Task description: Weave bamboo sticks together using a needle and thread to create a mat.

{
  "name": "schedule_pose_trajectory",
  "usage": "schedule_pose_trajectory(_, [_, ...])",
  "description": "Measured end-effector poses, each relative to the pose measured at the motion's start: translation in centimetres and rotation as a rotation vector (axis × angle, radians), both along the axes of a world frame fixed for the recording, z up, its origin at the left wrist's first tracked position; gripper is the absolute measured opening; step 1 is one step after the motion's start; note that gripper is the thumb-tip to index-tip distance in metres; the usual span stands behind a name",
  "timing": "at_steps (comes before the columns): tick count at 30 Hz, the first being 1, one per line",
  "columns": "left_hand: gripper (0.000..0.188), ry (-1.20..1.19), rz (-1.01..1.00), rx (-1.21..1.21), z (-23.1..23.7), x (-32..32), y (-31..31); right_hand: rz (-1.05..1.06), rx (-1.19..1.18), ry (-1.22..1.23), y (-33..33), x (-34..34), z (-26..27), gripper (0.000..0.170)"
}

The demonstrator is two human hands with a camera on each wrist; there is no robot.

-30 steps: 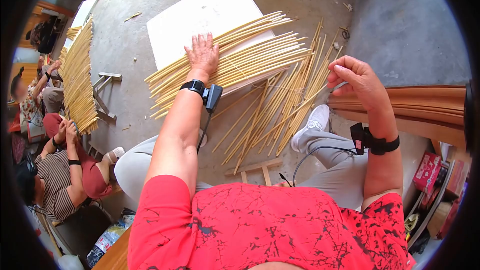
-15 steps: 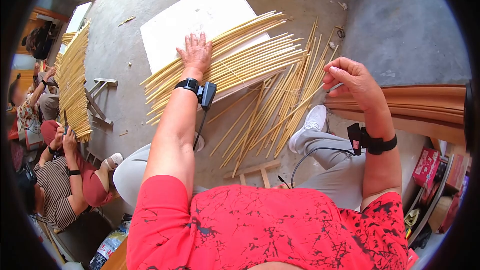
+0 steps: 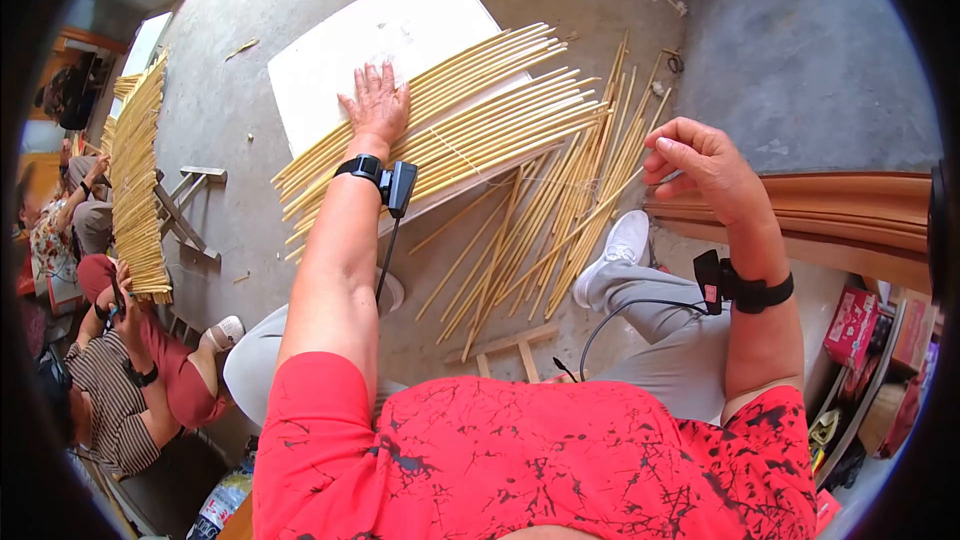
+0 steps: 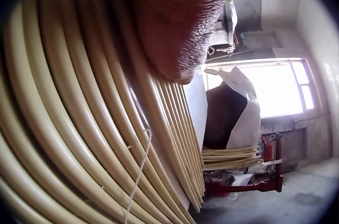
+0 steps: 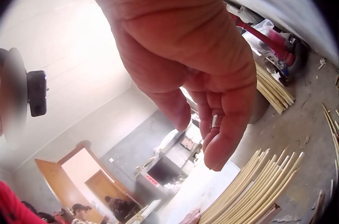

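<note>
Long pale sticks point(image 3: 500, 125) lie side by side in a slanting row over a white board point(image 3: 375, 35), crossed by a thin thread. My left hand point(image 3: 377, 105) rests with spread fingers at the row's upper left, fingertips on the board. In the left wrist view that hand point(image 4: 175, 28) touches the sticks point(image 4: 79, 97), its fingers mostly out of sight. My right hand point(image 3: 705, 165) is raised at the right, beyond a loose heap of sticks point(image 3: 575, 215). The right wrist view shows this hand point(image 5: 185, 49) with loosely bent fingers, a coiled band point(image 5: 216, 121) round one, and nothing visibly held.
A wooden ledge point(image 3: 830, 210) runs beside my right forearm. A small wooden frame point(image 3: 515, 345) lies near my legs. At the left, a seated person point(image 3: 125, 380) works beside a stick mat point(image 3: 138, 180) and a metal stand point(image 3: 185, 210).
The head view has shifted, so the board, sticks and left hand appear farther left. My left hand keeps its place on the row; my right hand stays raised. The seated person's hands have moved.
</note>
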State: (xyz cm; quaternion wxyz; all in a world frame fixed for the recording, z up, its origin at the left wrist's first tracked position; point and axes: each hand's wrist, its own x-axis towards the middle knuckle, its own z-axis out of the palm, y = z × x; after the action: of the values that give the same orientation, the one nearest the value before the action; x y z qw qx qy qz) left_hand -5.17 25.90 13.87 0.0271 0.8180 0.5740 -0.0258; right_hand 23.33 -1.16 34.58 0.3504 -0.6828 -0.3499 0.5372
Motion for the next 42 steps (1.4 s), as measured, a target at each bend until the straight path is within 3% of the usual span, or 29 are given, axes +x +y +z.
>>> schedule_pose_trajectory(11, [0.054,-0.02,-0.111,0.011,-0.3,-0.3,-0.4,-0.021,0.012,-0.024,0.0,0.5,-0.4,0.017])
schedule_pose_trajectory(13, [0.054,-0.006,-0.136,0.008,-0.2,-0.4,-0.3,-0.109,0.015,-0.018,0.2,1.5,-1.0,0.018])
schedule_pose_trajectory(16, [0.056,-0.14,-0.11,0.116,0.4,-2.2,1.4,-0.21,0.028,0.053,0.1,3.6,-2.3,0.018])
schedule_pose_trajectory(19, [0.054,-0.346,-0.208,0.447,2.2,-6.1,5.0,-0.273,0.06,0.164,-0.4,5.5,-2.9,0.019])
schedule_pose_trajectory(21, [0.054,-0.822,-0.194,0.421,7.7,-8.3,4.2,-0.341,0.124,0.169,-0.5,6.2,-3.1,0.02])
schedule_pose_trajectory(22, [0.055,-1.069,-0.016,0.28,9.1,-10.0,5.0,-0.353,0.137,0.184,-0.6,6.6,-3.2,0.02])
schedule_pose_trajectory(23, [0.055,-1.051,-0.003,0.298,12.1,-11.0,3.4,-0.332,0.139,0.202,-0.7,6.9,-3.4,0.02])
schedule_pose_trajectory(25, [0.058,-1.471,0.39,0.001,19.5,-12.0,-1.5,-0.366,0.139,0.207,-1.0,7.3,-3.5,0.019])
schedule_pose_trajectory(28, [0.056,-1.606,0.449,-0.087,22.5,-15.3,-5.6,-0.358,0.133,0.211,-1.2,7.2,-3.7,0.019])
schedule_pose_trajectory(32, [0.054,-1.72,0.47,-0.226,22.2,-14.2,-12.0,-0.382,0.102,0.27,-1.0,7.0,-5.2,0.018])
schedule_pose_trajectory(37, [0.05,-1.758,0.567,-0.224,19.5,-13.1,-12.4,-0.415,-0.046,0.286,-0.5,4.0,-8.8,0.018])
schedule_pose_trajectory(39, [0.054,-1.787,0.421,-0.038,19.8,-14.3,-11.1,-0.364,-0.09,0.292,-0.1,2.3,-10.1,0.018])
schedule_pose_trajectory(41, [0.05,-1.809,0.482,0.041,19.9,-14.7,-10.6,-0.186,-0.067,0.021,0.7,-0.3,-11.0,0.019])
schedule_pose_trajectory(42, [0.046,-1.794,0.493,-0.074,20.0,-14.4,-10.9,-0.03,-0.004,-0.148,1.6,-2.0,-11.4,0.023])
